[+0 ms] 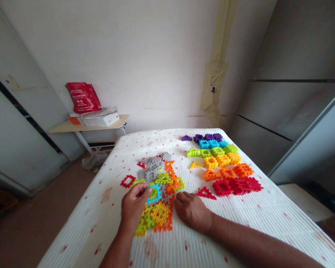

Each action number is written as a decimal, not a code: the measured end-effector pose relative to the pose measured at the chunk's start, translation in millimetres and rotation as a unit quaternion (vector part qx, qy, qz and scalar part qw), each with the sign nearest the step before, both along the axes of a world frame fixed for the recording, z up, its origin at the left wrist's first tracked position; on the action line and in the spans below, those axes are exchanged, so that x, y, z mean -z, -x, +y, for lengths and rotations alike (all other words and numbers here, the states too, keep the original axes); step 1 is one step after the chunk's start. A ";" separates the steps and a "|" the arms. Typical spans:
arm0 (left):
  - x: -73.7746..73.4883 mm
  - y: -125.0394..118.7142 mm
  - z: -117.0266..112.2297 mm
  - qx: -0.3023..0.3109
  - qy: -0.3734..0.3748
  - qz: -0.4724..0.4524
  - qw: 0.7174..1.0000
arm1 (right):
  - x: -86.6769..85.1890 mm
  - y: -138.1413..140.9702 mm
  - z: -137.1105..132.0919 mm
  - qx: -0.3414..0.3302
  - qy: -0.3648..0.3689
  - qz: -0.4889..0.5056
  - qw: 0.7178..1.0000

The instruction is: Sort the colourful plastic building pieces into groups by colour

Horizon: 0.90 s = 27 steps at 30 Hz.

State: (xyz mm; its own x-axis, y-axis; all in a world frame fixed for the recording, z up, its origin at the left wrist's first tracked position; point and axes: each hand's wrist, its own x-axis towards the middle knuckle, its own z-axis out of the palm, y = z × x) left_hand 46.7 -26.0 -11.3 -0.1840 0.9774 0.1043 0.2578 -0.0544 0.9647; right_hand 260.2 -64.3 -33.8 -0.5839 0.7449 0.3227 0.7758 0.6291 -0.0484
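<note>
Left hand (pixel 134 212) right at the heap (pixel 160 213), fingers closed on a blue block (pixel 154 198), pinching its edge; that block sits on the heap's near side, among the grey, orange and green pieces; right hand (pixel 192 210) flat on the mattress (pixel 100 219), fingers open and spread, just beside the heap; sorted rows (pixel 220 163) off to the right, purple through to red!

We log: loose waffle blocks (pixel 159 190) on mattress (pixel 100 219), near left | sorted block rows (pixel 220 160) on mattress, far right | side table (pixel 69 127) beyond mattress, far left, box (pixel 100 120) on it
</note>
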 end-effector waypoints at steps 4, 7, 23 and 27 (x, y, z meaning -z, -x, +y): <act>-5.4 -1.3 -0.6 -0.007 0.030 -0.053 0.998 | -4.8 -1.1 0.6 -0.003 0.020 0.014 1.000; -7.2 -3.0 -0.9 -0.008 0.049 -0.074 0.996 | -15.7 -2.4 4.5 -0.016 0.059 0.086 0.994; -13.3 -14.9 -10.3 0.079 0.049 -0.123 0.988 | -50.7 47.0 23.7 0.008 0.051 0.082 0.995; -11.9 -13.3 -9.9 0.069 0.043 -0.111 0.990 | -62.3 35.5 30.9 -0.002 0.059 0.072 0.996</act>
